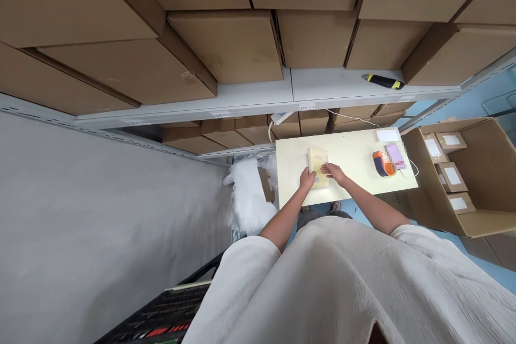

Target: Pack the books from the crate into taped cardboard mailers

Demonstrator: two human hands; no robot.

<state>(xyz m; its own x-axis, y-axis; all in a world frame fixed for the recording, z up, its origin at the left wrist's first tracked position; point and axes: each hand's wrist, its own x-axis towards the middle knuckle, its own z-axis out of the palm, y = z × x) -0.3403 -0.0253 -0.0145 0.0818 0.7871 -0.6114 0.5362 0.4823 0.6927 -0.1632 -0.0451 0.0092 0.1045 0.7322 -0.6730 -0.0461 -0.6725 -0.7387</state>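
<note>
Holding the yellow packet by its left side, the left hand is best steadying it uncreased while the right hand, grip unclear, is overlapping it.

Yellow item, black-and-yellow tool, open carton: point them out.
Yellow item (317,159): head view, upper face.
Black-and-yellow tool (385,82): head view, black handle.
Open carton (489,172): head view, bare inner wall.

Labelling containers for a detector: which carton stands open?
The large carton right of the table: its open side shows smaller white-labelled boxes inside. The shelf cartons show closed faces.
</note>
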